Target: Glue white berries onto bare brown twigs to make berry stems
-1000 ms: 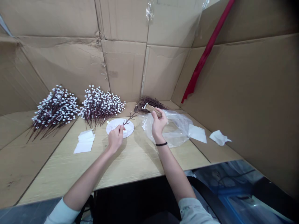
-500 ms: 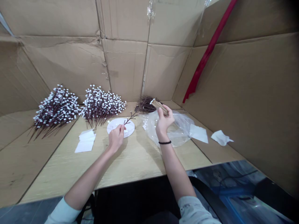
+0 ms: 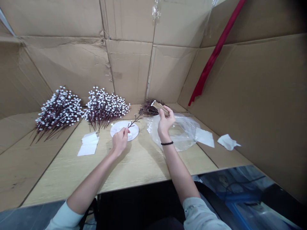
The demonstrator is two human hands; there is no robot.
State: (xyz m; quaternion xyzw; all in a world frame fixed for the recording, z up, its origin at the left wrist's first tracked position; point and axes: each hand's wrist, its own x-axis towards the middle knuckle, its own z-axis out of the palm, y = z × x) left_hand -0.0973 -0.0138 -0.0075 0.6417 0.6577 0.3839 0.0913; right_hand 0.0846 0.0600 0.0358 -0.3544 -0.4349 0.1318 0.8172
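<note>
My left hand (image 3: 120,139) pinches the stem of a thin bare brown twig (image 3: 134,121) that lies across a white round plate (image 3: 118,127). Raised above a clear plastic bag (image 3: 184,131) holding small white beads (image 3: 148,127), my right hand (image 3: 165,121) is closed on a short tan stick (image 3: 159,107) with a white tip. Behind it rests a pile of bare brown twigs (image 3: 149,108).
Two bunches of white-budded branches (image 3: 59,111) (image 3: 104,107) lie at the back left. White paper sheets (image 3: 88,143) sit left of the plate, further white paper pieces (image 3: 205,137) (image 3: 227,141) on the right. Cardboard walls (image 3: 251,95) enclose the wooden table (image 3: 136,163).
My right hand with the tan stick rose and swung a little right, then came back slightly left. The left hand and twig have barely moved.
</note>
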